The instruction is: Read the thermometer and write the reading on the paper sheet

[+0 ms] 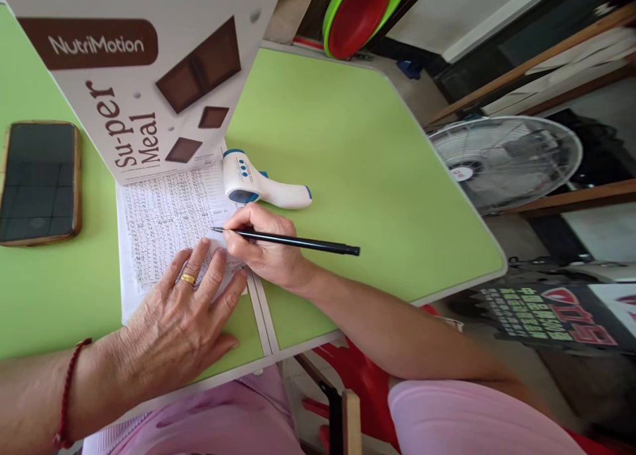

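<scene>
Two hands are at work near the middle of the frame, on a green bench. The right hand has its grip closed around a thin black pen, and the pen tip touches a sheet of paper just left of the hand. The left hand lies flat and open on the lower part of the same paper, fingers spread, holding nothing. It has a gold ring on one finger, and a red string bracelet sits on the wrist at the lower left. The paper is full of small writing in rows, too tiny to read. A big white box stands at the upper left, with its bottom edge on top of the paper. It says "NutriMotion" on a brown label and "Su-per Meal" in brown letters, with brown squares beside them. I cannot tell what is inside the box. A white and blue thermometer gun lies just above the right hand. A phone with a dark screen lies at the far left.
</scene>
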Demonstrator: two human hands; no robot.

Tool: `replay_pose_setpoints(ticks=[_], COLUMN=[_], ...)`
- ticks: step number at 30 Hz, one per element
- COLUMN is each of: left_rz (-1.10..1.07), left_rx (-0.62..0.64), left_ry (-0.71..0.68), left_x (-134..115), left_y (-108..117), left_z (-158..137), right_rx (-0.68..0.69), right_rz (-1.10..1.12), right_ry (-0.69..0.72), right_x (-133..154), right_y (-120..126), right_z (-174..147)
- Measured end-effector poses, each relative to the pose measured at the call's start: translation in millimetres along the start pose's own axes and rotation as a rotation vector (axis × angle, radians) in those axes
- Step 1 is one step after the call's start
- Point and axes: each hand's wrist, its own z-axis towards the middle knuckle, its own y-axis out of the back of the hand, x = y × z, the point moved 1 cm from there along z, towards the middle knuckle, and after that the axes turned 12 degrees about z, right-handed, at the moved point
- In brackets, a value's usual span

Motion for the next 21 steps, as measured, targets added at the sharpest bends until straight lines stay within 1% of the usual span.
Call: replay_pose_setpoints(ticks=[5, 13, 18, 21], left_rz=[0.004, 0.008, 0.009, 0.009], left_rx=[-0.029, -0.032, -0.034, -0.026], left_ry=[0.01, 0.026, 0.022, 0.016], left_x=[0.2, -1.0, -1.6, -2.1], left_y=[-0.1, -2.9, -2.9, -2.2], left_z=[0.8, 0.8, -0.1, -0.3], right_rx=[0.025, 0.01, -0.025, -0.01], right_rz=[-0.006, -0.007, -0.026, -0.012], right_ry=[-0.024, 0.021, 0.015, 0.026], right_x=[0.4, -1.0, -3.0, -2.0], right_y=[1.5, 2.7, 3.1, 2.4], right_z=[0.2, -2.4, -2.0, -1.1])
